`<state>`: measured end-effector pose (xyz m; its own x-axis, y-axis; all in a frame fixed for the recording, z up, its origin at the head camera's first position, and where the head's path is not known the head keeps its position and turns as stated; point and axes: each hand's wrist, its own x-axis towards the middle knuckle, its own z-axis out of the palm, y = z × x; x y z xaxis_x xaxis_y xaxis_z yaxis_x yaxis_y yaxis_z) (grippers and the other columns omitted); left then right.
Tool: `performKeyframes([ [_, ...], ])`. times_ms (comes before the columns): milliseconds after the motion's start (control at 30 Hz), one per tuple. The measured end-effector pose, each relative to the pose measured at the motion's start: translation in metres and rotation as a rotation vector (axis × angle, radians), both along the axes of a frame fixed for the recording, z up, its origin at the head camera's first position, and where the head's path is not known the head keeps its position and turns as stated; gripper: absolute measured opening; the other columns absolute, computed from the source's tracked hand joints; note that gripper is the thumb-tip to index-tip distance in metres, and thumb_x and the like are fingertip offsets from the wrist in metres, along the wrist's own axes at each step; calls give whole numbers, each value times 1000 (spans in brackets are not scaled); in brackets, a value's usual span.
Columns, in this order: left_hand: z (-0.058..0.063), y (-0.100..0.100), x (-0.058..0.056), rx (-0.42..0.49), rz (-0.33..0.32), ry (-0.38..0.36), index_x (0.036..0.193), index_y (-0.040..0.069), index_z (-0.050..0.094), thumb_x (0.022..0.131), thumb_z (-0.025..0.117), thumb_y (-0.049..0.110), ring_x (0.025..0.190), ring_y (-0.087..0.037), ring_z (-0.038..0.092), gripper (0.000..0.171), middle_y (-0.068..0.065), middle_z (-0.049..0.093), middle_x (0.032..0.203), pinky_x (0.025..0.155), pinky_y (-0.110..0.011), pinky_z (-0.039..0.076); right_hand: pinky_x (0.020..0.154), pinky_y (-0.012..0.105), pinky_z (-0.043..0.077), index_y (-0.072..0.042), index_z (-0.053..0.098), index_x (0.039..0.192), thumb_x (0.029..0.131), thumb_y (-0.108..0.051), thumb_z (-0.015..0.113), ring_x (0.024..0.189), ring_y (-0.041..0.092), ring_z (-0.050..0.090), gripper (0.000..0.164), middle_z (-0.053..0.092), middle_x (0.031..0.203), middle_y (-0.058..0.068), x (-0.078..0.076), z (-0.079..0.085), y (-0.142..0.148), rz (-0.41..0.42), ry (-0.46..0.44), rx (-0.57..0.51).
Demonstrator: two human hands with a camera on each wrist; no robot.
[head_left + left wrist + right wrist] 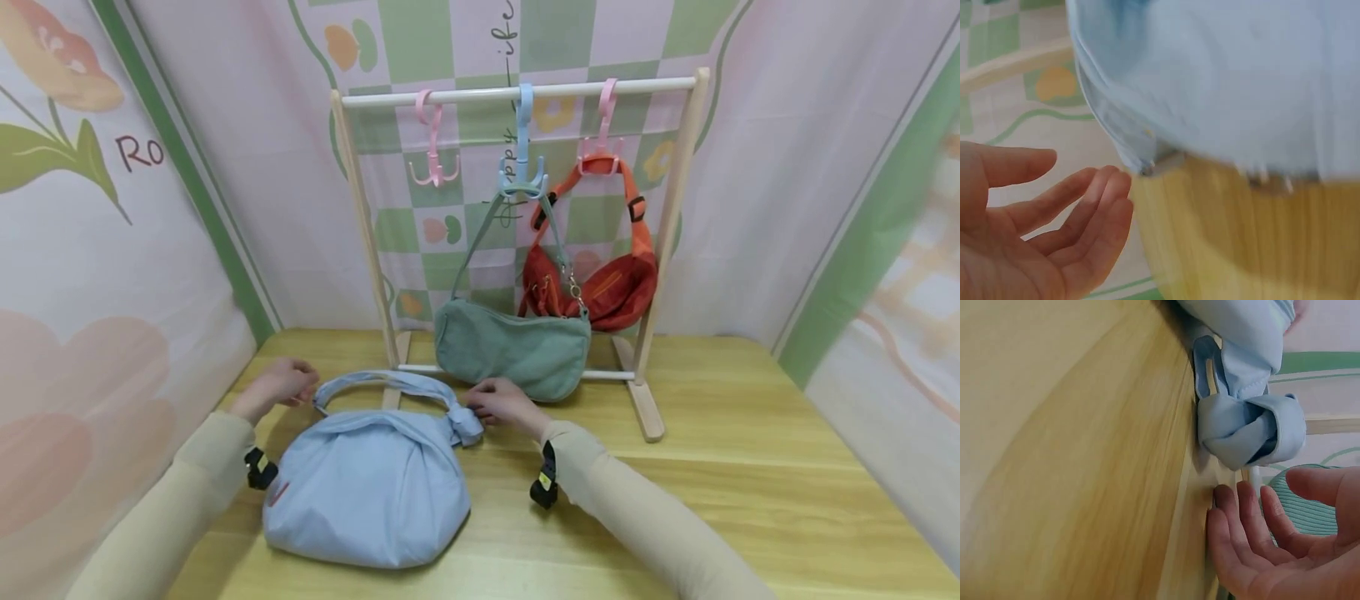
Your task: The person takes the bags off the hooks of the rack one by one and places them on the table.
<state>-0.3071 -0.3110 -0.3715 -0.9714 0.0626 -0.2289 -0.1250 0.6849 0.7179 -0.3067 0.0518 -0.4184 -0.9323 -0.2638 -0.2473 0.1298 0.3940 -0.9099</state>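
A light blue handbag (pixel 367 492) sits on the wooden table, its strap (pixel 390 381) arching over the top and ending in a knot (pixel 465 423) at the right. My left hand (pixel 281 385) is at the strap's left end; in the left wrist view its fingers (pixel 1079 219) are loosely bent beside the bag, with nothing in them. Close to the knot is my right hand (pixel 506 404). The right wrist view shows its relaxed fingers (pixel 1250 519) just short of the knot, holding nothing.
Behind the handbag stands a wooden rack (pixel 648 275) with a white bar. From it hang a bare pink hook (pixel 433 150), a blue hook (pixel 522 142) bearing a green shoulder bag (pixel 513 350), and another pink hook (pixel 606 117) bearing a red bag (pixel 622 292). Printed curtains surround the table (pixel 720 500).
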Motion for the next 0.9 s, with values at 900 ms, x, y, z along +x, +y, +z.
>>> performKeyframes([
  [900, 36, 72, 8, -87, 7, 293, 118, 3, 61, 99, 49, 28, 110, -33, 56, 33, -19, 61, 119, 90, -46, 47, 81, 38, 52, -8, 66, 100, 91, -18, 63, 92, 22, 64, 14, 68, 97, 6, 11, 26, 32, -31, 495, 293],
])
